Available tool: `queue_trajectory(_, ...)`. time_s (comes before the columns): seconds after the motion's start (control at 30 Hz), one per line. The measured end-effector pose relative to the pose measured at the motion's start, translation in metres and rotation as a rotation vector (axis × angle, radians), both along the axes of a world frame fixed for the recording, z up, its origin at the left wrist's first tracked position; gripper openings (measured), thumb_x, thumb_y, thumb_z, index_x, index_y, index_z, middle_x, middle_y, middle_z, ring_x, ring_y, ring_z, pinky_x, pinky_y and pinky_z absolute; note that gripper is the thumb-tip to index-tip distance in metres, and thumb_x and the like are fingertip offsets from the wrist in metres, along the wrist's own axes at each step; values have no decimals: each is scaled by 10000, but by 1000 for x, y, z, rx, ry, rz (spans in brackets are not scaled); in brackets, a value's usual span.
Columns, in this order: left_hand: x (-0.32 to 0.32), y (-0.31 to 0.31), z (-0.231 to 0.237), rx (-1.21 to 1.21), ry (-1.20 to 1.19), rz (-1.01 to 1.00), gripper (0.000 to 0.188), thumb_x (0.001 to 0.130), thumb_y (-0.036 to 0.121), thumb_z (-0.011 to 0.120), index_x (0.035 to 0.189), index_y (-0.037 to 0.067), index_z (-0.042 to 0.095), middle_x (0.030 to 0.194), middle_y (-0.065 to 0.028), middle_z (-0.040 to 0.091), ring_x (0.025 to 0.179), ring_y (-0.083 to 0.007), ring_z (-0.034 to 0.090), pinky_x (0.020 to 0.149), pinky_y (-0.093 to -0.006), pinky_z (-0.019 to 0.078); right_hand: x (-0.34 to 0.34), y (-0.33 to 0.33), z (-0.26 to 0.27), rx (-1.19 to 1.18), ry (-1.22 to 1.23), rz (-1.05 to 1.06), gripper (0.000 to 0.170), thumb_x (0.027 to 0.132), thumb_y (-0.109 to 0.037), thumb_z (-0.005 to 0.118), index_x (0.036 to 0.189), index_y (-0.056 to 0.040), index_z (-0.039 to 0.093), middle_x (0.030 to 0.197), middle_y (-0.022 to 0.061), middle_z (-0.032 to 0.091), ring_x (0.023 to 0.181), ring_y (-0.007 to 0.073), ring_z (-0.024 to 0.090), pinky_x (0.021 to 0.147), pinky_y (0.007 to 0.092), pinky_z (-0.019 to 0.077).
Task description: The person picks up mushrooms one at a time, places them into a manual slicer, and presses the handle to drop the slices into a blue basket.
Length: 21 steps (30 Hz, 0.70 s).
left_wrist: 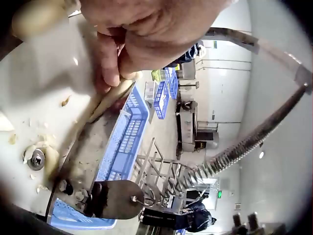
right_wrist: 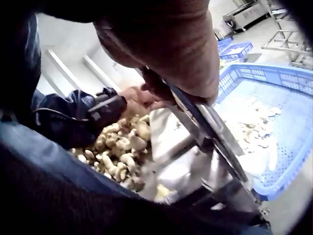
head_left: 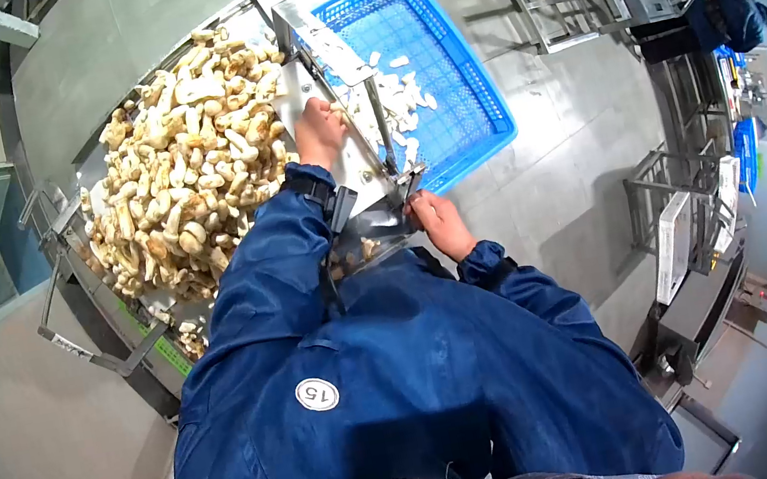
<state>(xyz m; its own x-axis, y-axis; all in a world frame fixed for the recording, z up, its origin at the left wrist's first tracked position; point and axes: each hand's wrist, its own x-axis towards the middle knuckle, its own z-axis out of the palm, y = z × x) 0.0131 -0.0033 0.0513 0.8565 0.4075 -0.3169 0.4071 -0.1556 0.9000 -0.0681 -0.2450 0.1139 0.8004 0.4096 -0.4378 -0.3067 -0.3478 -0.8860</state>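
Broadly, the metal counter (head_left: 93, 173) stands left of the blue crate (head_left: 470, 88) in the head view, bearing a large heap of mushrooms (head_left: 180, 172), pale with brownish patches. Beside the crate's left edge, between it and the heap, is a white board (head_left: 363, 178), with a round screw (left_wrist: 35, 159) set in it and small scraps around the screw. Along the board's crate-side edge runs a metal cutter (head_left: 379, 123), with a coiled spring (left_wrist: 210, 169) showing in the left wrist view.

Of the two hands, the right hand (head_left: 443, 225) is near the crate's lower corner, its fingers curled round the cutter's handle (right_wrist: 188, 105). The left hand (head_left: 321, 134) is over the board, left of the crate, fingertips drawn narrow and pinching a long, pale mushroom piece (left_wrist: 113, 98) beside the cutter. Smallest are the white slices (head_left: 401, 100), scattered inside the crate, mostly toward its cutter side.
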Motion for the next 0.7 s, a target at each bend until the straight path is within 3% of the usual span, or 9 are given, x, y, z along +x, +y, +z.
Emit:
queue_trajectory(0.1,-1,-2,15,-21,14,39,130,866,54,569,947,-41,534,737,-105,645,664,-163,660,597,-286,520,17,24,64,-8,158,-103,322,995,-288,481,837,-38,608,686,-26,496,636,59,422,591,230,360)
queue_trajectory(0.17,-1,1,-19,132,-61,-29,134,858,71,587,944,-23,545,756,-148,653,693,-241,668,620,-340,526,32,36,99,-4,50,-101,310,996,-291,489,856,-39,603,675,-47,477,623,45,405,568,220,335)
queue_trajectory(0.23,1,-2,-3,174,2,-22,143,861,89,583,940,-26,550,757,-159,650,704,-256,664,627,-345,522,39,39,106,179,128,-98,313,999,-294,484,867,-35,600,669,-47,471,620,46,406,563,224,333)
queue_trajectory(0.27,1,-2,-7,121,-26,-16,142,863,89,580,942,-26,551,756,-156,650,701,-249,663,623,-341,521,36,41,107,102,105,-111,314,1003,-289,476,860,-36,594,666,-47,467,614,48,401,562,226,332)
queue_trajectory(0.37,3,-1,-37,-183,-81,25,133,875,78,560,949,-33,553,743,-138,648,676,-200,651,602,-317,515,19,25,71,20,65,-69,305,1003,-270,461,854,-37,590,673,-35,474,623,53,410,573,226,343)
queue_trajectory(0.4,3,-1,-43,-130,-86,24,124,879,70,556,946,-35,553,740,-127,649,666,-181,645,593,-303,512,10,17,51,34,126,-97,310,1001,-265,455,851,-30,591,689,-23,494,650,64,429,596,235,360)
queue_trajectory(0.47,1,-3,-47,-84,-95,24,118,884,67,553,936,-39,557,737,-115,651,652,-160,637,581,-290,510,-4,2,-2,-13,-64,-38,311,1016,-274,425,864,-42,565,654,-23,469,576,64,408,533,230,340)
queue_trajectory(0.63,2,-2,-19,-121,-18,65,129,888,88,577,921,-37,586,742,-115,661,644,-157,640,572,-288,512,-10,-1,-23,24,-58,-54,324,1006,-263,426,844,-22,570,705,2,515,637,95,454,600,256,382)
queue_trajectory(0.7,1,-1,-5,37,30,12,130,892,102,595,924,-22,609,752,-114,671,649,-157,647,575,-283,518,-6,-3,-20,8,-44,-22,326,1002,-271,438,840,-23,575,709,3,524,636,89,452,595,251,376)
